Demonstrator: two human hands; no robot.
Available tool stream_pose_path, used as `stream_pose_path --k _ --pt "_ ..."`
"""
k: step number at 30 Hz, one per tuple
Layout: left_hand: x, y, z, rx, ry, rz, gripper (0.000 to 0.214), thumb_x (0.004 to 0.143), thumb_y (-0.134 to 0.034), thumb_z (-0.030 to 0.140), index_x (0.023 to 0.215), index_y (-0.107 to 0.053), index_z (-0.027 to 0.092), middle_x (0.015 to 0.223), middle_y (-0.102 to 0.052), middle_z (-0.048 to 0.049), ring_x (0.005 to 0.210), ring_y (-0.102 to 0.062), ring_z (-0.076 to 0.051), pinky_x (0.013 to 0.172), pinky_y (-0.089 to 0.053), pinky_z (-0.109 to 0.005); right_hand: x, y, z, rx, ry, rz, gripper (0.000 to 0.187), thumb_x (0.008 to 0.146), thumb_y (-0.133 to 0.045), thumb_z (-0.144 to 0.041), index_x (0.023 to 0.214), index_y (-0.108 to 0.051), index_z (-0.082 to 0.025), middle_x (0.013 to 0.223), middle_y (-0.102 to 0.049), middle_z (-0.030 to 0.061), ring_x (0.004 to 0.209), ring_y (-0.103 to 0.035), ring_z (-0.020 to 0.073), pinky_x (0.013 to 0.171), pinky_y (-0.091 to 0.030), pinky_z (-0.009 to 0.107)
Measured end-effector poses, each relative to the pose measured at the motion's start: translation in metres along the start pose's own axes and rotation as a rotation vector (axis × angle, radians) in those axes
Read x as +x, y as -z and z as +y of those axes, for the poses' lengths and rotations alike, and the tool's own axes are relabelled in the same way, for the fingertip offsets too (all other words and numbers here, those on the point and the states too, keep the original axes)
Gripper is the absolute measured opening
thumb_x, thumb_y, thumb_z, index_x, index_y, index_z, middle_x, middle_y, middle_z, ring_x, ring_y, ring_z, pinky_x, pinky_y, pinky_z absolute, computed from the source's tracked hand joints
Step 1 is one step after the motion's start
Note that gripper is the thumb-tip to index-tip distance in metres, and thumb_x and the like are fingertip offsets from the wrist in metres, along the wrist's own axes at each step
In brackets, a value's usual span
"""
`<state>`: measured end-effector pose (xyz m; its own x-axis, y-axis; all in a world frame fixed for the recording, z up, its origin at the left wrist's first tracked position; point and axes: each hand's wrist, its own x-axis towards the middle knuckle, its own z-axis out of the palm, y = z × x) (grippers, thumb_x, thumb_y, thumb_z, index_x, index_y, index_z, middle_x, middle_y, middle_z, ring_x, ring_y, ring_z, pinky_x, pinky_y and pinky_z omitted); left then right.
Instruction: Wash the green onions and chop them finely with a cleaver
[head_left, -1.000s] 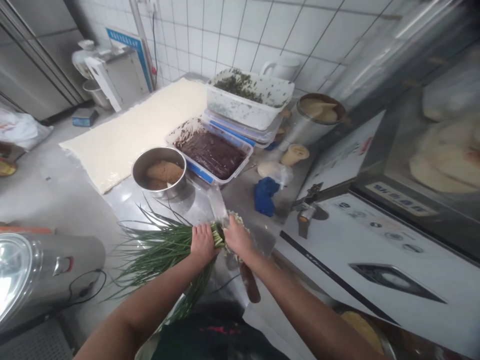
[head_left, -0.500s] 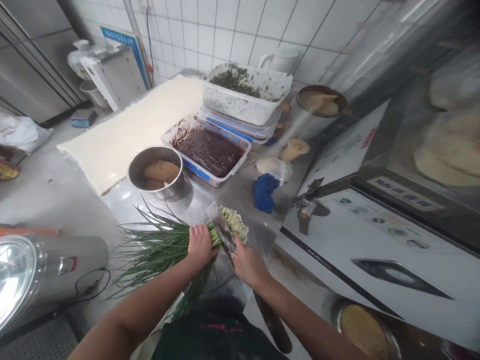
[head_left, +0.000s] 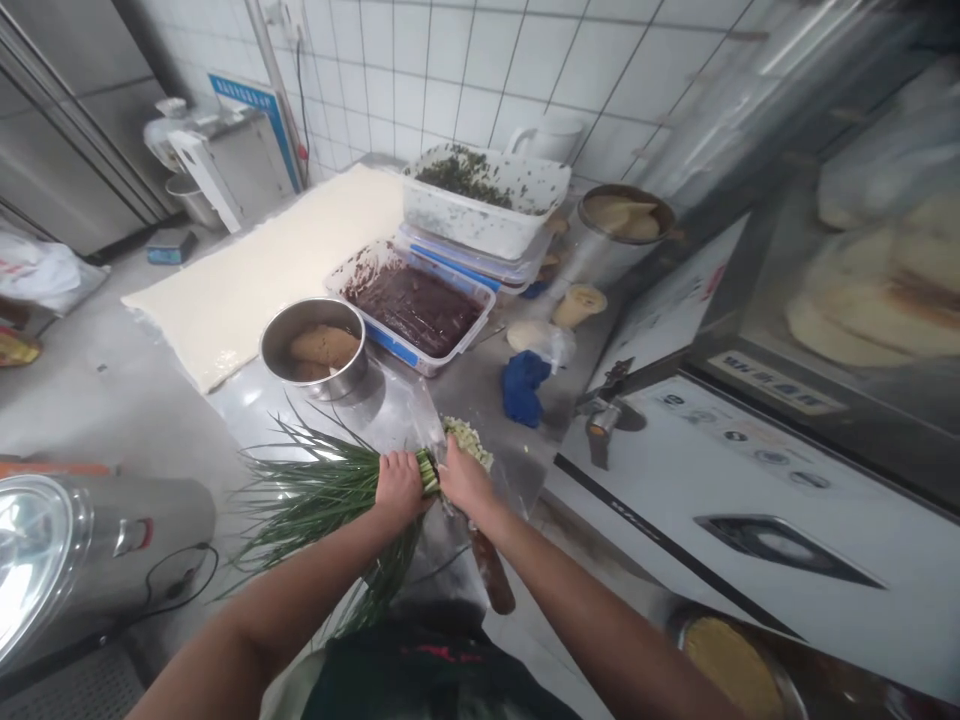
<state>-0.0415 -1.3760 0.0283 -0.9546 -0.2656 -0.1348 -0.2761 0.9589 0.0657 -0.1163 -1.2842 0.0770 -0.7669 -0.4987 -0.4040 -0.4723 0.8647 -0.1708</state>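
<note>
My left hand (head_left: 401, 488) grips a long bunch of green onions (head_left: 330, 490) near its cut end, with the leaves fanning out to the left. My right hand (head_left: 465, 478) holds a cleaver by its brown wooden handle (head_left: 491, 570), right beside the cut end. The steel blade (head_left: 425, 412) points away from me and partly blends with the shiny table. A small heap of chopped pale green onion (head_left: 469, 442) lies just beyond my right hand on the steel worktop (head_left: 247, 420).
Beyond my hands stand a steel bowl of brown dough (head_left: 311, 345), a plastic box of dark paste (head_left: 412, 305), and a white tub of chopped greens (head_left: 484, 195). A wide sheet of rolled dough (head_left: 262, 265) lies to the left, and a blue cloth (head_left: 525, 388) to the right.
My right hand and the cleaver have moved forward and left, closer to the cut end of the bunch. My left hand stays on the bunch.
</note>
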Motion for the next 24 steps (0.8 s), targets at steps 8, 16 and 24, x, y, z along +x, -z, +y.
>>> stream_pose_path --k 8,16,24 --pt "-0.002 -0.006 -0.003 -0.001 -0.036 0.006 0.065 0.053 -0.065 0.051 0.100 -0.048 0.009 0.092 -0.050 -0.0133 0.088 -0.043 -0.027 0.079 -0.029 -0.040 -0.044 0.003 0.016 -0.097 0.068 -0.023 0.037 0.082 -0.037 -0.022 0.117 -0.032 -0.013 0.075 -0.063 0.0096 0.071 -0.061 0.0214 0.061 -0.038 0.027" --pt "0.001 -0.005 -0.003 -0.010 -0.041 0.004 0.064 0.054 -0.064 0.052 0.099 -0.049 0.010 0.091 -0.051 -0.0122 0.087 -0.043 -0.027 0.080 -0.028 -0.040 -0.041 0.026 0.023 -0.132 0.201 -0.079 0.036 0.079 -0.038 -0.021 0.114 -0.035 -0.012 0.075 -0.063 0.0087 0.071 -0.060 0.0217 0.057 -0.036 0.027" --pt "0.006 -0.003 -0.005 -0.024 -0.042 -0.014 0.062 0.055 -0.064 0.052 0.099 -0.050 0.010 0.090 -0.051 -0.0116 0.086 -0.042 -0.026 0.078 -0.029 -0.039 -0.037 0.022 0.027 -0.142 0.213 -0.087 0.041 0.080 -0.035 -0.021 0.119 -0.030 -0.011 0.076 -0.063 0.0085 0.071 -0.061 0.0221 0.057 -0.037 0.028"
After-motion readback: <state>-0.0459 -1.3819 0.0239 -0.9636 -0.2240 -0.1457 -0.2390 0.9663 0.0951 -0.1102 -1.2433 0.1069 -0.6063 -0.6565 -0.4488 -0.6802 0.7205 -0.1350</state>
